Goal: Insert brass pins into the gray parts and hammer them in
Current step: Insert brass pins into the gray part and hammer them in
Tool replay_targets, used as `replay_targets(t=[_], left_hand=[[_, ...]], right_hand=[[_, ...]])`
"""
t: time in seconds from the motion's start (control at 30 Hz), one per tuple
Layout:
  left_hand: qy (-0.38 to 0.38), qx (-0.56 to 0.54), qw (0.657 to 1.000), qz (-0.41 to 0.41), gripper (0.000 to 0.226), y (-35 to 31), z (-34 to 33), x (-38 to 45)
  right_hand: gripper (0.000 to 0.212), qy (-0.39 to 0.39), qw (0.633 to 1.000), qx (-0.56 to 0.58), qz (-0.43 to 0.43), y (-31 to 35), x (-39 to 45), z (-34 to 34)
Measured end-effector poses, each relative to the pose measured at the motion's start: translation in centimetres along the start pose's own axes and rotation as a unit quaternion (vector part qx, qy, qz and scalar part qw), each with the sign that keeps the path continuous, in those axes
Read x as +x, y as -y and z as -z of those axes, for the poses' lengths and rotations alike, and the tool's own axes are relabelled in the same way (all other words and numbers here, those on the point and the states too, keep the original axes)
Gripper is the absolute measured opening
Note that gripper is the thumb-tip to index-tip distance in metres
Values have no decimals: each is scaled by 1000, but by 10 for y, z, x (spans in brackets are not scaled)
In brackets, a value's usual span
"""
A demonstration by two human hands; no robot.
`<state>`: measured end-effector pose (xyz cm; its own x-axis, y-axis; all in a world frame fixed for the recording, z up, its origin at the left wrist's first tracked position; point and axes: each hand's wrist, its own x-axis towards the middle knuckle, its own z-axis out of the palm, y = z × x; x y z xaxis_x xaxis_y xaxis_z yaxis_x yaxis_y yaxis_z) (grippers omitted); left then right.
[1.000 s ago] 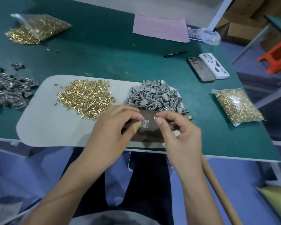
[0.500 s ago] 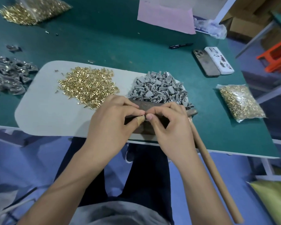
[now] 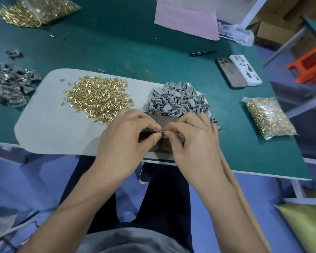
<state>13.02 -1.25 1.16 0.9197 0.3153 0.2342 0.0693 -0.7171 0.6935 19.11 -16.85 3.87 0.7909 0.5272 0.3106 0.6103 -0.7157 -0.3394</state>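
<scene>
My left hand [image 3: 128,141] and my right hand [image 3: 192,143] meet fingertip to fingertip over a dark metal block [image 3: 161,123] at the table's front edge. Between them they pinch one small gray part with a brass pin [image 3: 162,131]; my fingers hide most of it. The left thumb wears a tan bandage. A heap of loose brass pins [image 3: 97,97] lies on the gray mat [image 3: 44,125] to the left. Just behind my hands a pile of gray parts [image 3: 179,101] is heaped. A wooden hammer handle [image 3: 244,203] runs down under my right forearm.
Dark finished parts [image 3: 7,84] lie at the left edge of the green table [image 3: 117,42]. Bags of brass pins sit at the far left [image 3: 35,11] and at the right [image 3: 268,115]. Two phones [image 3: 239,72], a pen [image 3: 202,52] and pink paper [image 3: 186,21] lie behind.
Both hands came together over the block, closing the gap between the pin and the gray part. They also dropped slightly lower. The view shifted forward.
</scene>
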Motion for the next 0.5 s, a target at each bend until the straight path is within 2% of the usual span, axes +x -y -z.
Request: replay_targets(t=[0.13, 0.37, 0.5], left_hand=[[2, -6, 1000, 0, 6, -1, 0, 0], [1, -3, 1000, 8, 6, -2, 2, -1], [-2, 36, 999, -1, 6, -6, 3, 0]], right_hand=[[14, 14, 996, 81, -38, -9, 3, -2], [15, -8, 995, 96, -40, -12, -3, -8], [17, -65, 990, 125, -27, -16, -17, -12]])
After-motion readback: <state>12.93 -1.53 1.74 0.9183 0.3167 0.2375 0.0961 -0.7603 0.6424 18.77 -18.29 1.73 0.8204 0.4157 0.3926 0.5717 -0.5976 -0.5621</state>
